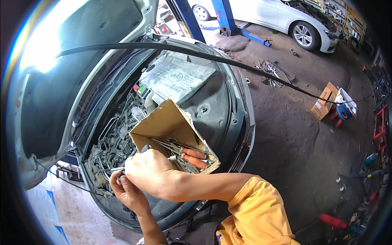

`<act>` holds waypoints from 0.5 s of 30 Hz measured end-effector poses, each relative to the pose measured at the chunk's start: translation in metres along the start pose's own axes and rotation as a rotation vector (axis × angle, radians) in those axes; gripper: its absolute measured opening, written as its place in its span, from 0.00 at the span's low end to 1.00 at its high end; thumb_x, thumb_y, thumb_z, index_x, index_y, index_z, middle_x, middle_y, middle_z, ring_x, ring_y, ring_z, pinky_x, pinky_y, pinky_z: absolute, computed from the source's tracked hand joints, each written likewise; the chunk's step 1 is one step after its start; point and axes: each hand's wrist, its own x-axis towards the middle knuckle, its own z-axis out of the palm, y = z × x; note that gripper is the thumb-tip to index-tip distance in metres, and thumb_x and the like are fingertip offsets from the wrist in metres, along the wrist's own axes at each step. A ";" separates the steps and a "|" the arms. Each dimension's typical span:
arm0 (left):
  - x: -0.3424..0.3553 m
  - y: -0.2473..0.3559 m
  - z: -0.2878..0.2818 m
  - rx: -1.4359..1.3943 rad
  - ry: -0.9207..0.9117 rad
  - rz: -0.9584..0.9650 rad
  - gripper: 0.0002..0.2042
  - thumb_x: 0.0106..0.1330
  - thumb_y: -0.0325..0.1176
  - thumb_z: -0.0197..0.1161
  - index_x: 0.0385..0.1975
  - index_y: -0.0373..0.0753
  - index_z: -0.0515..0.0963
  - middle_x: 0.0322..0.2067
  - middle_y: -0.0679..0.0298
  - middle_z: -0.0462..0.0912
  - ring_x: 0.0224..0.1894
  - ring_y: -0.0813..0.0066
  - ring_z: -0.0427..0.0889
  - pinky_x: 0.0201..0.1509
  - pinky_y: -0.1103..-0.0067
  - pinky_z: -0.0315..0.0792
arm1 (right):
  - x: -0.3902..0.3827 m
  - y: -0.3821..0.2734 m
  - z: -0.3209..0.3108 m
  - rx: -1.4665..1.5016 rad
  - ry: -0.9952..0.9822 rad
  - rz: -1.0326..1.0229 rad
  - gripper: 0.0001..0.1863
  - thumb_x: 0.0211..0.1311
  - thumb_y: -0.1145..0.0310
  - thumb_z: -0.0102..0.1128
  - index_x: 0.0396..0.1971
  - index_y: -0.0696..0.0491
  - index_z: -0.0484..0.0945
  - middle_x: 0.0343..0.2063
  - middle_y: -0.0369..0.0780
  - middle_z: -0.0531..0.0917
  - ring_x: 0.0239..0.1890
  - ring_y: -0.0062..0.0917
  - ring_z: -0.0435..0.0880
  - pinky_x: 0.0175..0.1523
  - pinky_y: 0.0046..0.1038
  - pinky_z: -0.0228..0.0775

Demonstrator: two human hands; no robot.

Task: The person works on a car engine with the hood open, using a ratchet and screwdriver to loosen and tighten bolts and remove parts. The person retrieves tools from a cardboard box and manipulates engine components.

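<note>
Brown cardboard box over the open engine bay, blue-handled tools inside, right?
Handle colour is wrong: the head view shows orange-handled metal tools, not blue. The rest holds: they are inside the brown, open-topped cardboard box, over the open engine bay.

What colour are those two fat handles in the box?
The handles are reddish orange, clearest in the head view.

The bare right hand [150, 170] is hiding its fingertips and one end of the slim silvery metal piece [118, 169] beside the bare left hand [130, 193]; it is covering part of the open brown cardboard box [165, 116]; white glare [41, 53] is washing out part of the dark padded hood [53, 106]; the upper edge is cutting off the white car [261, 14]; scattered silvery metal tools [275, 73] are looking too small to tell apart.
</note>
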 end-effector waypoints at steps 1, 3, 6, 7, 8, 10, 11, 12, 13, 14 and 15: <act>0.002 0.001 0.001 -0.042 0.043 0.013 0.11 0.78 0.35 0.55 0.52 0.37 0.71 0.39 0.69 0.76 0.35 0.87 0.71 0.37 0.89 0.66 | 0.001 -0.002 0.002 -0.003 0.048 -0.014 0.10 0.58 0.65 0.62 0.31 0.56 0.82 0.29 0.40 0.86 0.33 0.27 0.89 0.34 0.27 0.80; 0.010 -0.002 -0.017 -0.086 0.093 0.016 0.12 0.78 0.37 0.55 0.54 0.38 0.71 0.37 0.68 0.77 0.33 0.87 0.73 0.37 0.87 0.68 | 0.003 -0.004 -0.001 0.116 0.067 -0.003 0.11 0.61 0.65 0.60 0.35 0.58 0.78 0.29 0.43 0.85 0.31 0.32 0.89 0.33 0.29 0.80; 0.028 0.001 -0.040 -0.136 0.171 0.007 0.16 0.78 0.41 0.53 0.57 0.39 0.71 0.36 0.64 0.79 0.31 0.82 0.74 0.34 0.85 0.70 | 0.004 -0.008 -0.008 0.288 0.255 -0.021 0.11 0.66 0.64 0.57 0.36 0.57 0.75 0.28 0.44 0.84 0.30 0.36 0.88 0.32 0.33 0.80; 0.031 0.008 -0.029 -0.196 0.251 -0.014 0.16 0.78 0.41 0.52 0.57 0.39 0.71 0.36 0.63 0.80 0.32 0.81 0.75 0.35 0.84 0.71 | 0.004 -0.010 -0.011 0.374 0.342 -0.040 0.11 0.69 0.63 0.56 0.37 0.56 0.75 0.26 0.44 0.83 0.29 0.36 0.87 0.31 0.35 0.78; 0.034 0.020 -0.010 -0.250 0.330 -0.034 0.16 0.78 0.42 0.52 0.57 0.39 0.71 0.35 0.62 0.80 0.32 0.79 0.76 0.36 0.83 0.71 | 0.008 -0.011 -0.013 0.531 0.428 -0.065 0.11 0.69 0.63 0.57 0.37 0.56 0.75 0.26 0.44 0.82 0.28 0.37 0.87 0.30 0.37 0.77; 0.030 0.023 0.013 -0.264 0.349 -0.069 0.19 0.78 0.46 0.50 0.56 0.37 0.71 0.35 0.59 0.80 0.37 0.73 0.80 0.41 0.79 0.74 | 0.015 -0.015 -0.013 0.819 0.706 -0.122 0.11 0.70 0.64 0.59 0.35 0.57 0.73 0.22 0.44 0.80 0.23 0.33 0.83 0.26 0.36 0.71; 0.030 0.032 0.009 -0.231 0.313 -0.061 0.19 0.78 0.46 0.50 0.56 0.37 0.71 0.35 0.59 0.80 0.36 0.73 0.80 0.40 0.79 0.74 | 0.018 -0.028 -0.020 1.004 0.722 -0.160 0.11 0.70 0.64 0.59 0.34 0.57 0.73 0.20 0.43 0.78 0.21 0.30 0.81 0.25 0.34 0.69; 0.028 0.039 0.003 -0.214 0.282 -0.064 0.19 0.78 0.46 0.50 0.55 0.37 0.71 0.34 0.59 0.80 0.35 0.73 0.79 0.40 0.79 0.74 | 0.021 -0.040 -0.027 1.191 0.732 -0.197 0.11 0.71 0.65 0.59 0.33 0.57 0.73 0.19 0.42 0.77 0.19 0.28 0.78 0.25 0.32 0.67; 0.024 0.036 -0.001 -0.226 0.240 -0.094 0.19 0.77 0.46 0.50 0.55 0.37 0.71 0.34 0.59 0.80 0.34 0.73 0.79 0.39 0.79 0.74 | 0.020 -0.045 -0.030 1.352 0.739 -0.218 0.12 0.72 0.65 0.58 0.32 0.58 0.73 0.17 0.40 0.75 0.17 0.25 0.76 0.24 0.30 0.65; 0.021 0.033 -0.006 -0.239 0.199 -0.133 0.19 0.77 0.46 0.50 0.55 0.36 0.71 0.33 0.59 0.80 0.34 0.73 0.79 0.38 0.79 0.73 | 0.018 -0.049 -0.032 1.393 0.746 -0.239 0.13 0.73 0.65 0.58 0.31 0.58 0.73 0.15 0.37 0.70 0.15 0.21 0.68 0.23 0.27 0.60; 0.017 0.030 -0.010 -0.256 0.157 -0.176 0.19 0.77 0.46 0.50 0.55 0.36 0.71 0.33 0.59 0.79 0.33 0.73 0.78 0.37 0.79 0.73 | 0.017 -0.051 -0.031 1.410 0.744 -0.244 0.13 0.73 0.65 0.58 0.30 0.58 0.72 0.14 0.37 0.70 0.15 0.21 0.67 0.22 0.28 0.60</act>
